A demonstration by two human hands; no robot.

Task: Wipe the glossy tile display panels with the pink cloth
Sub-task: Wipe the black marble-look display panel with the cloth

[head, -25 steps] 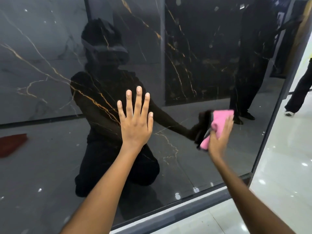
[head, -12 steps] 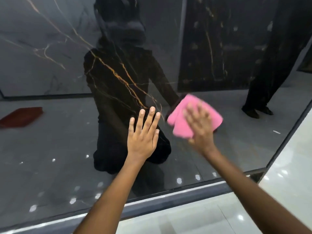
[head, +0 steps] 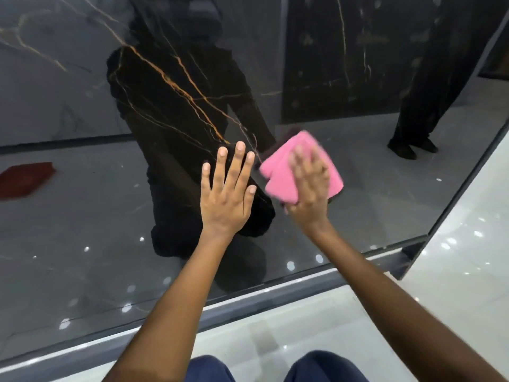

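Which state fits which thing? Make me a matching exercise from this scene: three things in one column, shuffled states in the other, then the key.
Things:
1. left hand
2. right hand
3. pink cloth

States:
A. bunched against the glossy tile panel, under a palm
B. flat on the bare panel, fingers spread, holding nothing
C. pressing the cloth to the panel

Pairs: 1-B, 2-C, 3-A
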